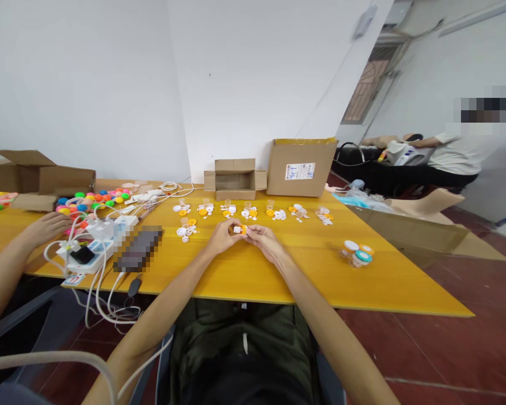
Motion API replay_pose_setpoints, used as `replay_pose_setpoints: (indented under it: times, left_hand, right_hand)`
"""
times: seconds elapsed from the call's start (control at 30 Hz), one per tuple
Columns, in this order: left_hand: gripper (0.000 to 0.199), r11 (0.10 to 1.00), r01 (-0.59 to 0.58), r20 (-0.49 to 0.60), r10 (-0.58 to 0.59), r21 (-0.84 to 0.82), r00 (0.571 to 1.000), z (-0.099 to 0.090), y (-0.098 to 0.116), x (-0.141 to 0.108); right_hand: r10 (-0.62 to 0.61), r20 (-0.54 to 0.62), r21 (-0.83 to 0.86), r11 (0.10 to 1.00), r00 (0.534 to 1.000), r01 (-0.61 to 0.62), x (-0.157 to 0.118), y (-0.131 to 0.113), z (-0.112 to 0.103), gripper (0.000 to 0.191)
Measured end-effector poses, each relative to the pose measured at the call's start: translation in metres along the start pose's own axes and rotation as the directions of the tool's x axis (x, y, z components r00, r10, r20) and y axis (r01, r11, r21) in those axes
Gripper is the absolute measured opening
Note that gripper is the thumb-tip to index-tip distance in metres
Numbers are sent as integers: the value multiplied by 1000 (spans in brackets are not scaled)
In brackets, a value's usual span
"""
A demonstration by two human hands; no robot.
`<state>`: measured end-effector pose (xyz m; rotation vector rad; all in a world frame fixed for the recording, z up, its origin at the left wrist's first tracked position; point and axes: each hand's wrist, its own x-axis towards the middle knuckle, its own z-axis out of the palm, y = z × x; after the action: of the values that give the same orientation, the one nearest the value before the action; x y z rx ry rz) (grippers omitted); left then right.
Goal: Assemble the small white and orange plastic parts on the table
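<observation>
Fingers (258, 231) on orange piece (243, 229), blue-scrawled box label (300, 171) beyond

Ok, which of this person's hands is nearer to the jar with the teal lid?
Right. The right hand is to the left of the teal-lidded jar; the left hand is farther left, holding a small orange-and-white piece.

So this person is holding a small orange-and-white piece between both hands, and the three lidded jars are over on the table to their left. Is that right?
Not quite: the head view shows the three lidded jars on the table to the person's right. The small orange-and-white piece is indeed held between the left hand and right hand.
</observation>
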<state>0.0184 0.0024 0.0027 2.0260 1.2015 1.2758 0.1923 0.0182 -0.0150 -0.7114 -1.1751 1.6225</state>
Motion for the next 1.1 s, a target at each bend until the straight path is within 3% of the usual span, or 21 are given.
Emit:
replay_pose_setpoints:
  times: [0.83, 1.1]
  left_hand:
    - [24, 999, -39, 62, 40, -27, 997, -3, 2, 0]
    - [19, 1000, -20, 23, 20, 13, 1000, -2, 3, 0]
  right_hand:
    - [8, 21, -33, 999, 1000, -8, -1, -1, -1, 39]
    - [-2, 10, -3, 1000, 1000, 2, -2, -1, 2, 40]
